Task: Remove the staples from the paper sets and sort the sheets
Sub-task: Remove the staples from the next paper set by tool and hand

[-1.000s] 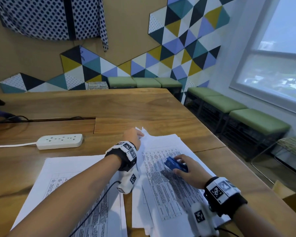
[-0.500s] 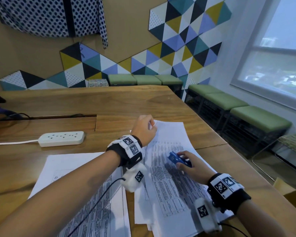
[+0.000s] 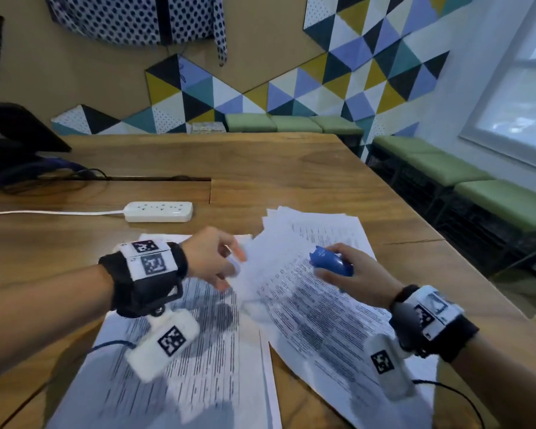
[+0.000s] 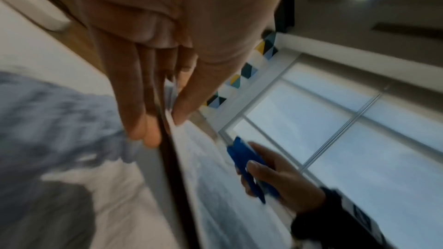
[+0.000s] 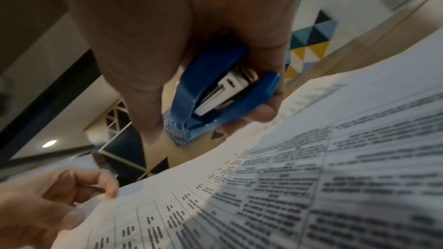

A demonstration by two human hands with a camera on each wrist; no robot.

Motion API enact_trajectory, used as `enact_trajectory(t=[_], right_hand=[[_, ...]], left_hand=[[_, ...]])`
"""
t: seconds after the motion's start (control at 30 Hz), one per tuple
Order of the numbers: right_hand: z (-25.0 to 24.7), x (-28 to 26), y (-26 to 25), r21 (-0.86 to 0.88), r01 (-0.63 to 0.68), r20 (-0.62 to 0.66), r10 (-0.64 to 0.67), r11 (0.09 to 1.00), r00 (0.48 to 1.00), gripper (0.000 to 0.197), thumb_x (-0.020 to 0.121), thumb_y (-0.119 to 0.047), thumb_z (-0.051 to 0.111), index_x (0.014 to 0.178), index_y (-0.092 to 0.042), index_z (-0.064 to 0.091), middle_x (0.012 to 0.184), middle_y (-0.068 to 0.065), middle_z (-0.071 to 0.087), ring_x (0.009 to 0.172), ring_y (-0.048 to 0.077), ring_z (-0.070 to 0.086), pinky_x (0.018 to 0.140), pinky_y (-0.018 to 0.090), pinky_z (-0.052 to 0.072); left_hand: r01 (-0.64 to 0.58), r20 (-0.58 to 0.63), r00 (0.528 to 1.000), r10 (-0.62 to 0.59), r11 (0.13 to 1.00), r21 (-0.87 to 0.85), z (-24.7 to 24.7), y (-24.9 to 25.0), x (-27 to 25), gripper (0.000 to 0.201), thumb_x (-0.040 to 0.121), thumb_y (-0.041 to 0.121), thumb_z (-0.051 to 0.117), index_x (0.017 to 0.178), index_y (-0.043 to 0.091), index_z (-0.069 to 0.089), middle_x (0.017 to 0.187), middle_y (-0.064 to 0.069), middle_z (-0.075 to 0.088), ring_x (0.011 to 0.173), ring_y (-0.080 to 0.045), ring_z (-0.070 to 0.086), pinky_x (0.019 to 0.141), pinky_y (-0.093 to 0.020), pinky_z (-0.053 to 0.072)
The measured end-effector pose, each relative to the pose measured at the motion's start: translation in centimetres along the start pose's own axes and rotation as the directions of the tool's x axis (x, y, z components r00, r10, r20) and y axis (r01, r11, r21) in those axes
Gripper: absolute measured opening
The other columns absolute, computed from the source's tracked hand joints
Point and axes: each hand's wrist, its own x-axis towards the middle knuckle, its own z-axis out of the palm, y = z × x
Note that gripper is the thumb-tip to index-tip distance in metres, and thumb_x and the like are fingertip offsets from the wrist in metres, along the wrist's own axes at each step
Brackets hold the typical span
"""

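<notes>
While the right hand [image 3: 358, 275] curls round a small blue staple remover [image 3: 330, 261] and hovers just above the fanned printed pile [image 3: 322, 311] on the desk [image 3: 291, 168], the left hand [image 3: 212, 258] pinches the near-left edge of that pile's top sheet [image 5: 215, 205] between thumb and fingers, lifting it slightly. A second pile [image 3: 198, 366] of printed sheets lies flat to the left, partly under the left forearm, which suggests some sorting is already done. Judging by the loose fan on the right, that set seems unstapled, though no staple can be made out either way. Moving its sheets across appears to be what remains; how many sets are left cannot be told.
</notes>
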Motion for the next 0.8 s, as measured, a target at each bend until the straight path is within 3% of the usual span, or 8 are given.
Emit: enact_trajectory(t=[0.07, 0.2, 0.33, 0.4, 0.47, 0.57, 0.7, 0.8], right_hand=[[1.5, -0.2, -1.5, -0.115, 0.064, 0.076, -0.056, 0.991, 0.996, 0.031, 0.078, -0.036, 0.07, 0.102, -0.029, 0.051, 0.085, -0.002, 0.063, 0.071, 0.016, 0.059, 0.067, 0.027, 0.047], [4.3, -0.1, -4.1, -0.222, 0.208, 0.231, -0.156, 0.953, 0.961, 0.022, 0.079, -0.03, 0.069, 0.09, -0.033, 0.05, 0.079, -0.005, 0.062, 0.068, 0.013, 0.056, 0.065, 0.025, 0.043], [6.4, 0.1, -5.4, -0.263, 0.295, 0.31, -0.209, 0.918, 0.927, 0.022, 0.076, -0.029, 0.072, 0.096, -0.025, 0.063, 0.091, -0.002, 0.069, 0.081, 0.015, 0.059, 0.073, 0.026, 0.043], [7.0, 0.1, -5.7, -0.296, 0.33, 0.304, -0.239, 0.896, 0.922, 0.025, 0.076, -0.026, 0.073, 0.099, -0.019, 0.066, 0.093, 0.001, 0.069, 0.082, 0.015, 0.057, 0.074, 0.028, 0.042], [7.4, 0.3, -5.9, -0.325, 0.371, 0.296, -0.278, 0.87, 0.914, 0.027, 0.075, -0.025, 0.074, 0.1, -0.016, 0.068, 0.093, 0.004, 0.068, 0.08, 0.017, 0.055, 0.072, 0.028, 0.039], [7.8, 0.5, -6.0, -0.328, 0.402, 0.314, -0.303, 0.855, 0.9, 0.028, 0.075, -0.024, 0.074, 0.101, -0.017, 0.069, 0.092, 0.003, 0.068, 0.078, 0.014, 0.053, 0.07, 0.026, 0.035], [8.5, 0.8, -6.1, -0.332, 0.417, 0.357, -0.297, 0.846, 0.886, 0.026, 0.075, -0.024, 0.073, 0.1, -0.017, 0.069, 0.088, 0.004, 0.067, 0.08, 0.02, 0.058, 0.071, 0.03, 0.041], [8.8, 1.6, -6.0, -0.343, 0.414, 0.342, -0.299, 0.843, 0.891, 0.025, 0.075, -0.023, 0.072, 0.098, -0.015, 0.069, 0.087, 0.007, 0.066, 0.08, 0.024, 0.059, 0.069, 0.03, 0.041]], left_hand=[[0.042, 0.041, 0.998, -0.042, 0.999, 0.004, -0.3, -1.9, -1.9, 0.019, 0.078, -0.007, 0.066, 0.085, 0.01, 0.062, 0.063, -0.005, 0.048, 0.047, -0.019, 0.062, 0.047, -0.023, 0.053], [0.078, 0.126, 0.989, -0.077, 0.997, -0.003, 0.3, -4.7, -4.7, 0.019, 0.079, 0.001, 0.069, 0.087, 0.013, 0.056, 0.044, 0.002, 0.054, 0.047, -0.017, 0.064, 0.042, -0.022, 0.047], [0.088, 0.188, 0.976, -0.107, 0.99, 0.107, 1.1, -6.2, -6.3, 0.023, 0.083, 0.018, 0.068, 0.093, 0.016, 0.049, 0.051, -0.003, 0.064, 0.044, -0.015, 0.058, 0.044, -0.025, 0.045], [0.042, 0.127, 0.989, -0.08, 0.96, 0.278, 0.8, -6.6, -6.4, 0.03, 0.08, 0.03, 0.07, 0.099, 0.019, 0.049, 0.053, 0.001, 0.061, 0.044, -0.011, 0.052, 0.05, -0.024, 0.043], [-0.034, 0.058, 0.998, 0.006, 0.869, 0.494, 0.4, -6.6, -6.1, 0.044, 0.075, 0.041, 0.072, 0.109, 0.024, 0.05, 0.065, 0.007, 0.057, 0.056, -0.009, 0.051, 0.06, -0.026, 0.042], [-0.14, 0.116, 0.99, 0.086, 0.767, 0.626, 0.3, -7.1, -5.2, 0.068, 0.073, 0.048, 0.071, 0.132, 0.031, 0.041, 0.099, 0.004, 0.047, 0.092, -0.013, 0.045, 0.084, -0.028, 0.04], [-0.229, 0.253, 0.966, 0.061, 0.658, 0.717, 0.5, -7.9, -4.3, 0.082, 0.08, 0.056, 0.059, 0.147, 0.03, 0.018, 0.154, 0.0, 0.011, 0.139, -0.019, 0.013, 0.114, -0.038, 0.02], [-0.26, 0.317, 0.949, -0.01, 0.546, 0.796, 0.3, -8.0, -3.8, 0.087, 0.082, 0.063, 0.047, 0.149, 0.028, 0.001, 0.156, 0.005, -0.014, 0.144, -0.015, -0.009, 0.117, -0.046, 0.009]])
